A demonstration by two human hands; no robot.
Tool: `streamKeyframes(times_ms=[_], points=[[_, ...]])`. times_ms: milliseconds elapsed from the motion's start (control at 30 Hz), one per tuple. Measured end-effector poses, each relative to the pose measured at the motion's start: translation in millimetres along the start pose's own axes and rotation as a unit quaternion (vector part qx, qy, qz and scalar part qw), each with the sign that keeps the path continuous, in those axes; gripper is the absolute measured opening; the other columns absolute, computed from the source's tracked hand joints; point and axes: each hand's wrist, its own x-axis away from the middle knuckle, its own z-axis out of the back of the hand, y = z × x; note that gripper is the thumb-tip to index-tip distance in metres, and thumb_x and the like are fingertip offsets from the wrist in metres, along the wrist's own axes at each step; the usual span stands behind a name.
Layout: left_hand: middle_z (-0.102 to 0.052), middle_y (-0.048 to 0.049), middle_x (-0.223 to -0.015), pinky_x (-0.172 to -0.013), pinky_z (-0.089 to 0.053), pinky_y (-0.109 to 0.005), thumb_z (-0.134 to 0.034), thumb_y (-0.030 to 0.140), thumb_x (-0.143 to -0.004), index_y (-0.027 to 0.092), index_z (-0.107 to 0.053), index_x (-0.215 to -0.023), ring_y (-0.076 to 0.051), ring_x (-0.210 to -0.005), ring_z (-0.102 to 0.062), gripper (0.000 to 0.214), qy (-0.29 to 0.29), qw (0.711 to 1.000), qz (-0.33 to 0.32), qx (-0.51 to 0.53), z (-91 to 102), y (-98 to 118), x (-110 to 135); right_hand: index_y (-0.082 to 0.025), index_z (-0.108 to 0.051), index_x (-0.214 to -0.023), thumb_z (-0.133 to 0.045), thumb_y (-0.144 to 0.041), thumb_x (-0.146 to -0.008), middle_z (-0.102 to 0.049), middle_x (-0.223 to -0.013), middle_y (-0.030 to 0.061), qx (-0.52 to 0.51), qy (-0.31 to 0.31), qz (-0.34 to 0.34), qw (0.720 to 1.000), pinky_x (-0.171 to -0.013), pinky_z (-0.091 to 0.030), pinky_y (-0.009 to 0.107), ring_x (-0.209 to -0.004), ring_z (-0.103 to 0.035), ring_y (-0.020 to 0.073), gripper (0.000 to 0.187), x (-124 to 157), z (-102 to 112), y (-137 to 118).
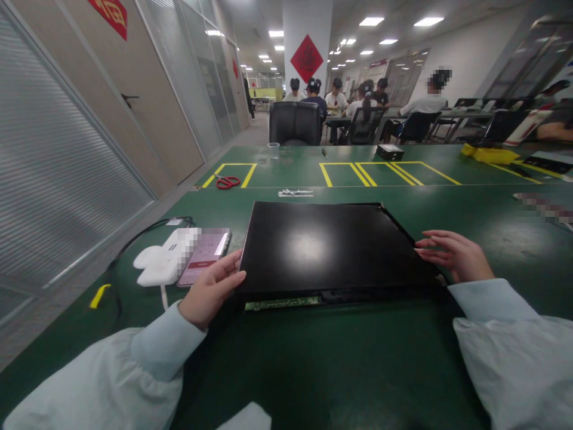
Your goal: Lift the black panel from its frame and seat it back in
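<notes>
"Display panel [304, 269]: where do you see it from your remote seat?"

"I see it at the middle of the green table [322, 382], its black face upward, with a bright reflection on it. Under it, a dark frame [400, 227] shows along the right side. Whether the panel is slightly raised there, I cannot tell."

"And how are your two hands?"

"With my left hand [210, 292] I hold the left edge, near the front corner, the thumb at the rim. My right hand [456, 254] is at the right side, fingers extended and a little bent, tips by the frame; whether they grip it, I cannot tell."

"Which smaller things are around?"

"To the left I have a white plastic device [159, 266], and just beside it a phone [206, 257] with lit screen. Below the panel's front edge I notice a narrow green circuit board [282, 303]. Red-handled scissors [229, 178] lie farther back, on the left, by yellow tape [249, 176]."
</notes>
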Motion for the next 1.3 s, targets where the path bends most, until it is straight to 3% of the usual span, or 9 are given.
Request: streamKeyframes(times_ms=[267, 467, 733, 900, 1100, 1300], points=[[-0.085, -0.0131, -0.13, -0.118, -0.056, -0.053, -0.102, 0.041, -0.071, 0.023, -0.087, -0.125, -0.041, -0.137, -0.07, 0.06, -0.006, 1.0, -0.011, -0.006, -9.6, 7, -3, -0.022, -0.075, -0.09, -0.076, -0.02, -0.072, -0.08, -0.078, 0.0061, 0.047, 0.014, 0.028, 0.998, -0.064, -0.066, 0.025, -0.068, -0.078, 0.0188, 0.018, 1, -2, 0], [-0.085, -0.0121, -0.129, -0.119, -0.056, -0.051, -0.105, 0.043, -0.066, 0.023, -0.089, -0.117, -0.041, -0.137, -0.07, 0.057, 0.001, 1.0, -0.007, 0.008, -13.7, 5, -6, -0.029, -0.074, -0.09, -0.079, -0.031, -0.072, -0.082, -0.083, 0.004, 0.104, -0.016, 0.05, 0.993, -0.07, -0.068, 0.035, -0.076, -0.079, 0.0225, 0.019, -6, 2, 6], [-0.085, -0.013, -0.129, -0.117, -0.056, -0.052, -0.103, 0.046, -0.068, 0.022, -0.087, -0.124, -0.041, -0.133, -0.073, 0.063, -0.014, 1.0, 0.002, -0.016, -11.3, 4, -8, -0.029, -0.077, -0.091, -0.08, -0.039, -0.069, -0.083, -0.086, 0.0059, 0.177, -0.042, 0.087, 0.98, -0.078, -0.067, 0.042, -0.083, -0.077, 0.0257, 0.024, -11, 2, 12], [-0.084, -0.0142, -0.13, -0.115, -0.056, -0.047, -0.101, 0.041, -0.07, 0.019, -0.084, -0.128, -0.038, -0.129, -0.074, 0.065, -0.014, 0.999, 0.015, -0.025, -9.4, 4, -8, -0.029, -0.078, -0.092, -0.082, -0.047, -0.067, -0.082, -0.088, 0.0052, 0.222, -0.029, 0.113, 0.968, -0.088, -0.064, 0.049, -0.085, -0.076, 0.0279, 0.031, -11, 1, 16], [-0.087, -0.0116, -0.118, -0.105, -0.059, -0.038, -0.102, 0.032, -0.068, 0.016, -0.073, -0.143, -0.031, -0.118, -0.079, 0.083, 0.029, 0.999, 0.03, -0.002, -11.3, 3, -7, -0.027, -0.077, -0.097, -0.081, -0.05, -0.07, -0.083, -0.092, 0.005, 0.287, -0.017, 0.132, 0.949, -0.091, -0.061, 0.046, -0.088, -0.077, 0.0267, 0.037, -4, -1, 13], [-0.086, -0.0125, -0.12, -0.107, -0.058, -0.041, -0.102, 0.033, -0.07, 0.016, -0.074, -0.142, -0.032, -0.119, -0.078, 0.08, 0.016, 0.999, 0.031, 0.001, -9.9, 2, -7, -0.027, -0.08, -0.094, -0.083, -0.046, -0.072, -0.081, -0.086, 0.0028, 0.291, -0.001, 0.156, 0.944, -0.086, -0.061, 0.042, -0.086, -0.076, 0.0257, 0.029, -6, 2, 18]])
